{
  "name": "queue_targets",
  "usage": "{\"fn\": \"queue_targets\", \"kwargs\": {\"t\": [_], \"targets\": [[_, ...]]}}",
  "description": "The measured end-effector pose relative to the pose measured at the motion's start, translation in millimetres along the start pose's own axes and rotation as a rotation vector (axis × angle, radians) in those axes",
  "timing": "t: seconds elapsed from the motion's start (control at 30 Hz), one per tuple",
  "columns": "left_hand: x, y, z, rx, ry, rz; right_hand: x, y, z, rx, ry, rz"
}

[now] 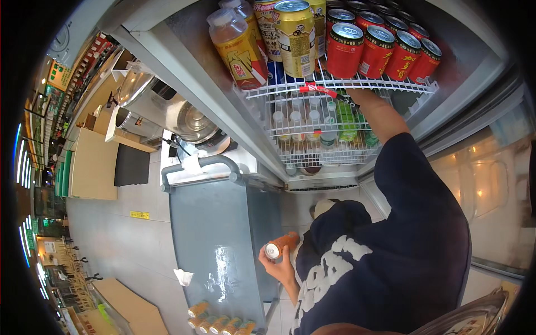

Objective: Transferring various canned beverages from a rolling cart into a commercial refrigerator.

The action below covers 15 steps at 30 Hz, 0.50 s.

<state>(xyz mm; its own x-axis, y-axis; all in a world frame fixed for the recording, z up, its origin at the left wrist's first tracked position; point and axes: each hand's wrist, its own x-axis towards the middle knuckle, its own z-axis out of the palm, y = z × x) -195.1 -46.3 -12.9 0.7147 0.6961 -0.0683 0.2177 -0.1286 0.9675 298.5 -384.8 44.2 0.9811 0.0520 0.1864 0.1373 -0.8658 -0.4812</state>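
My left hand (pixel 281 268) holds an orange drink can (pixel 284 243) low beside the trolley, its pale metal end tilted toward me. My right forearm (pixel 383 115) reaches into an open drinks fridge, under the upper white wire shelf (pixel 268 90). The right hand itself is hidden behind the shelf's edge and the cans. On that shelf stand red cans (pixel 344 50), gold cans (pixel 294 42) and yellow-labelled plastic bottles (pixel 238 52). Below it, small clear bottles (pixel 296 121) and a green-packaged drink (pixel 346 121) stand on a lower wire shelf (pixel 301 133).
To my left is a grey-topped trolley (pixel 209 234) with a tubular handle (pixel 205 161). Several orange cans (pixel 220 323) and a crumpled tissue (pixel 183 276) lie on it. Metal pots (pixel 194 119) stand beyond. The glass fridge door (pixel 481 184) hangs open at right.
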Motion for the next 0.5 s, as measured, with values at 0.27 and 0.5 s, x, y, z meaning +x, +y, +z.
{"fn": "queue_targets", "kwargs": {"t": [0.27, 0.5], "targets": [[33.7, 21.6, 28.8, 0.008, -0.081, 0.084, -18.9, -9.7, 0.3, -0.108, -0.205, 0.046], [62.4, 95.7, 79.2, -0.151, -0.207, 0.204, -236.5, -123.0, -8.4, 0.626, -0.408, -0.308]]}}
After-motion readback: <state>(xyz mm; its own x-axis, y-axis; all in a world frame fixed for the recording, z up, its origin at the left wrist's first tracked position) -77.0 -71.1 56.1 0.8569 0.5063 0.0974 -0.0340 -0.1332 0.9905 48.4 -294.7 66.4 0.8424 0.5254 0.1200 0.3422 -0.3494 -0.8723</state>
